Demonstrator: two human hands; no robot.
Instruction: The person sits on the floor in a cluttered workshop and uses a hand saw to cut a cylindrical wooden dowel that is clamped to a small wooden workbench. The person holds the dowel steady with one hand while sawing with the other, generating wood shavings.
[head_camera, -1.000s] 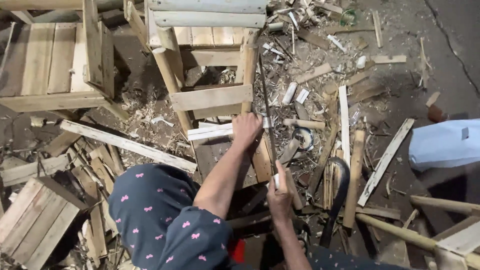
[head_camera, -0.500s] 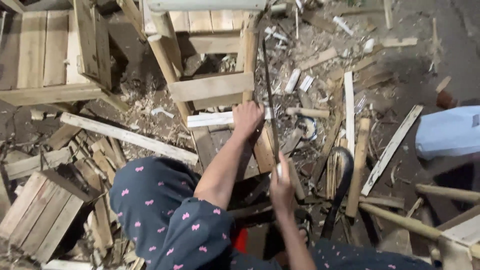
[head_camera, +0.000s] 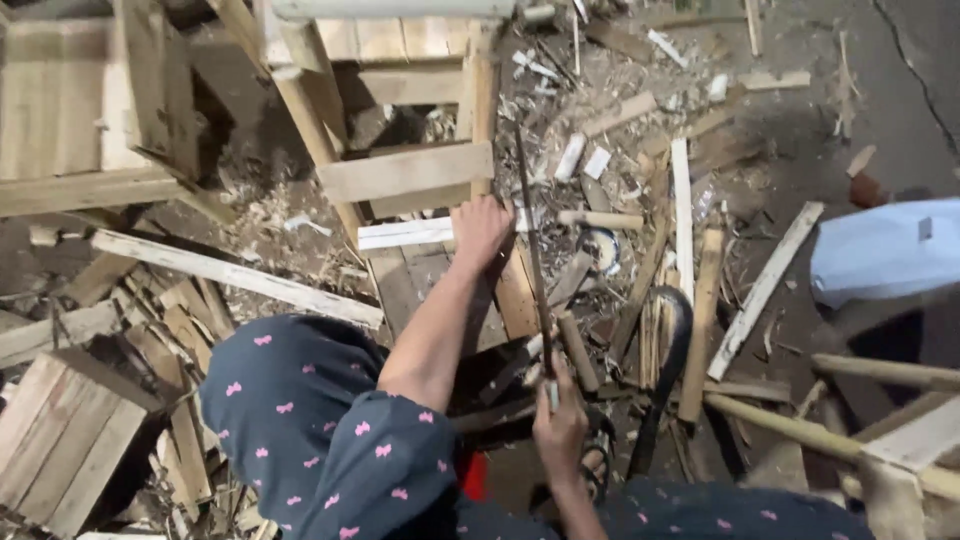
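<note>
Navy clothing (head_camera: 330, 440) w/ pink bows (small, scattered), bare forearms

A pale wooden slat (head_camera: 405, 233) lies flat, pointing left to right, beneath a raw wood frame (head_camera: 405, 172). A long, thin, dark saw (head_camera: 534, 250) stands nearly upright, crossing the slat's right end.

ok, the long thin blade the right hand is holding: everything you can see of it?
The blade is a long, narrow, dark strip that looks like metal, running nearly straight up the picture. Its near end sits in the right hand; its far end reaches the pale wooden frame. The left hand presses a wooden piece right beside it. Teeth cannot be made out.
</note>
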